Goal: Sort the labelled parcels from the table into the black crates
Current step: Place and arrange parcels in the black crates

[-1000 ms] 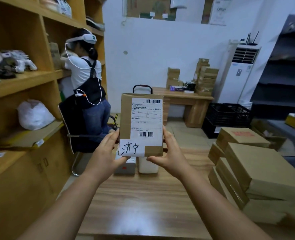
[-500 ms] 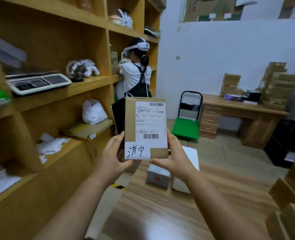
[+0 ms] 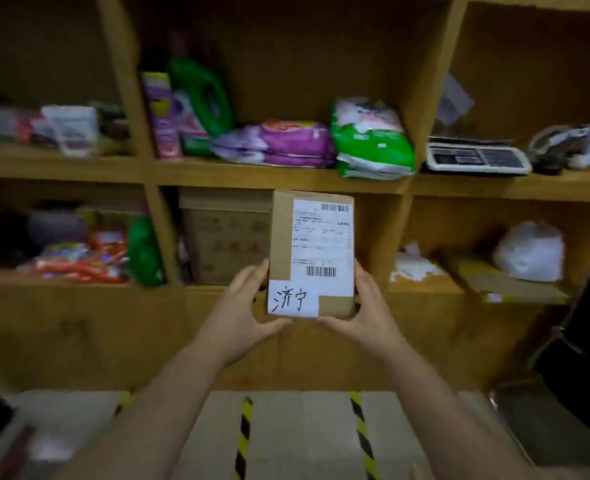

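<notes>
We hold parcel [image 3: 312, 252] upright, arms extended. Left hand [image 3: 241, 315] grips lower left edge, right hand [image 3: 366, 315] lower right; thumbs under bottom, fingers curled behind.

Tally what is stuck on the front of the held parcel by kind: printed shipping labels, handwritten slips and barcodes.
On the parcel, which both hands grip, the left hand and the right hand:
Printed shipping label: 1
Handwritten slip: 1
Barcodes: 2
Total: 4
</notes>
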Available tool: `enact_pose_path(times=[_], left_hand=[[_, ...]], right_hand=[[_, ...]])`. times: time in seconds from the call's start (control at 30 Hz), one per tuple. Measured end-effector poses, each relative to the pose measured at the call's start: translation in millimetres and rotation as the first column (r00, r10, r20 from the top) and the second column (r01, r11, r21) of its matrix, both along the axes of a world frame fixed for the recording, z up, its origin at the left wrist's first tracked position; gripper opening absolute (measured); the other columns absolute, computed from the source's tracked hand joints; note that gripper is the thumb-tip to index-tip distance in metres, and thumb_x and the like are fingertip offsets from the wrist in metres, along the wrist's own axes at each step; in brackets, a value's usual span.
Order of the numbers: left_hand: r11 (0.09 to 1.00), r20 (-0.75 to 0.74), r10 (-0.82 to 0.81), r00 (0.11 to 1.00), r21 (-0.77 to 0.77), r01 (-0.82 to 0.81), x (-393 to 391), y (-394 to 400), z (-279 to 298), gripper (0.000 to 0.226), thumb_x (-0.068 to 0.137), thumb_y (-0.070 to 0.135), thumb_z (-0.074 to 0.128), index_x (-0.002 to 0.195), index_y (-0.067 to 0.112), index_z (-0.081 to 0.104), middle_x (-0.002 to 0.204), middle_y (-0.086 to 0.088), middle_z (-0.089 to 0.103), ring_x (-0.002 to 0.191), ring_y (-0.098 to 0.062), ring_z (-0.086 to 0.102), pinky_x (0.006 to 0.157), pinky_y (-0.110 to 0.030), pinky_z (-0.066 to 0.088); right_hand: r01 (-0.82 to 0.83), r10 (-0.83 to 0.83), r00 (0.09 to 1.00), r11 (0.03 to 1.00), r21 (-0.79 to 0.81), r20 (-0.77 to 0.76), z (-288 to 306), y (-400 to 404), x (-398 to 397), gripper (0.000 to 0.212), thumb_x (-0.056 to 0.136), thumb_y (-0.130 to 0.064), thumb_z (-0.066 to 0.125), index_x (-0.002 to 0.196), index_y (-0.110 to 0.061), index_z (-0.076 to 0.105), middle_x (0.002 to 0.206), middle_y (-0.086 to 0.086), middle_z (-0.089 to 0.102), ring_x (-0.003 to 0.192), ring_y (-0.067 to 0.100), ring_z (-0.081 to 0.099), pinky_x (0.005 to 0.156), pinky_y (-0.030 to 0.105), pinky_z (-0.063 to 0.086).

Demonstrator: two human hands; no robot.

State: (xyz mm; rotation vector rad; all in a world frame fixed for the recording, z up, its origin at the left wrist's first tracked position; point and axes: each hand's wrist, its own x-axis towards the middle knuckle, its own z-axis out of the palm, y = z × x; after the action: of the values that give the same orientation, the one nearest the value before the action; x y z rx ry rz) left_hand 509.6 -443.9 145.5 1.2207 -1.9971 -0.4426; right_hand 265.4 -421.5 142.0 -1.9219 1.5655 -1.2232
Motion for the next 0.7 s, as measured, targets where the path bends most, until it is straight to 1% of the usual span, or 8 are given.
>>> enact_pose_path(times=[0.13, 0.2, 0.27, 0.33, 0.4, 0.5, 0.57, 0.7], left_hand=[[0.963, 0.020, 0.266, 0.964, -0.046, -0.265, 117.1, 12.0, -0.2, 0.102, 0.073, 0.053, 0.076, 0.153, 0.036, 0.015, 0.145, 0.016, 0.033, 0.123, -0.001, 0.042, 0.103, -0.034, 0.045], [0.925, -0.014, 0.375, 0.927, -0.065, -0.376, 171.4, 17.7, -5.2, 0.100, 0.073, 0.051, 0.076, 0.152, 0.038, 0.017, 0.143, 0.017, 0.036, 0.120, 0.003, 0.043, 0.100, -0.033, 0.047], [0.885, -0.037, 0.462, 0.886, -0.047, -0.464, 217.5, 21.6, -7.5, 0.099, 0.073, 0.050, 0.077, 0.152, 0.038, 0.019, 0.140, 0.017, 0.038, 0.118, 0.002, 0.045, 0.097, -0.034, 0.048], [0.838, -0.056, 0.542, 0.839, -0.046, -0.544, 257.0, 21.7, -7.6, 0.100, 0.073, 0.048, 0.078, 0.152, 0.037, 0.019, 0.137, 0.018, 0.039, 0.117, 0.002, 0.045, 0.098, -0.034, 0.048], [0.788, -0.082, 0.608, 0.790, -0.055, -0.613, 292.3, 21.8, -9.1, 0.101, 0.073, 0.047, 0.078, 0.153, 0.034, 0.018, 0.135, 0.020, 0.039, 0.116, 0.006, 0.042, 0.100, -0.032, 0.047], [0.717, -0.090, 0.692, 0.716, -0.026, -0.697, 337.4, 32.1, -16.1, 0.104, 0.074, 0.051, 0.075, 0.155, 0.032, 0.011, 0.141, 0.017, 0.036, 0.121, 0.001, 0.042, 0.102, -0.030, 0.044], [0.668, -0.079, 0.740, 0.668, -0.023, -0.744, 362.8, 48.9, -22.9, 0.105, 0.074, 0.051, 0.074, 0.155, 0.029, 0.011, 0.139, 0.014, 0.039, 0.119, -0.001, 0.044, 0.101, -0.029, 0.045], [0.553, -0.066, 0.832, 0.551, 0.013, -0.833, 406.6, 100.1, -35.8, 0.104, 0.071, 0.051, 0.076, 0.154, 0.032, 0.017, 0.135, 0.010, 0.044, 0.115, -0.008, 0.049, 0.098, -0.037, 0.049]], right_hand=[[-0.287, 0.287, 0.958, 0.958, 0.017, -0.008, -4.0, -56.9, 120.3, 0.113, 0.065, -0.051, 0.088, 0.150, -0.055, 0.014, 0.145, -0.031, 0.028, 0.124, -0.027, 0.024, 0.096, 0.005, 0.026], [-0.398, 0.399, 0.917, 0.917, 0.024, -0.029, -4.2, -78.6, 180.5, 0.115, 0.067, -0.046, 0.089, 0.152, -0.054, 0.013, 0.148, -0.028, 0.027, 0.130, -0.018, 0.024, 0.105, 0.015, 0.028], [-0.480, 0.481, 0.876, 0.877, 0.033, -0.032, -4.3, -98.0, 234.2, 0.116, 0.066, -0.045, 0.090, 0.153, -0.054, 0.012, 0.147, -0.034, 0.025, 0.129, -0.022, 0.023, 0.110, 0.023, 0.030], [-0.551, 0.552, 0.832, 0.834, 0.024, -0.054, -2.4, -116.5, 283.2, 0.114, 0.066, -0.048, 0.089, 0.144, -0.066, 0.008, 0.135, -0.055, 0.015, 0.121, -0.036, 0.014, 0.105, 0.016, 0.026], [-0.612, 0.611, 0.787, 0.791, 0.019, -0.088, 1.7, -129.7, 329.1, 0.113, 0.066, -0.051, 0.087, 0.138, -0.072, 0.003, 0.124, -0.066, 0.003, 0.116, -0.041, 0.004, 0.101, 0.012, 0.019], [-0.703, 0.700, 0.705, 0.711, 0.020, -0.113, 3.2, -141.2, 390.6, 0.111, 0.066, -0.053, 0.086, 0.132, -0.078, 0.001, 0.126, -0.065, 0.007, 0.118, -0.039, 0.010, 0.097, 0.008, 0.022], [-0.761, 0.760, 0.640, 0.647, 0.043, -0.109, -2.2, -142.6, 430.4, 0.110, 0.065, -0.053, 0.086, 0.129, -0.082, 0.001, 0.132, -0.058, 0.012, 0.120, -0.035, 0.016, 0.100, 0.014, 0.027], [-0.877, 0.887, 0.460, 0.462, 0.129, -0.046, -21.5, -130.0, 509.4, 0.111, 0.061, -0.058, 0.083, 0.136, -0.079, 0.004, 0.119, -0.065, 0.009, 0.106, -0.036, 0.024, 0.091, 0.017, 0.030]])
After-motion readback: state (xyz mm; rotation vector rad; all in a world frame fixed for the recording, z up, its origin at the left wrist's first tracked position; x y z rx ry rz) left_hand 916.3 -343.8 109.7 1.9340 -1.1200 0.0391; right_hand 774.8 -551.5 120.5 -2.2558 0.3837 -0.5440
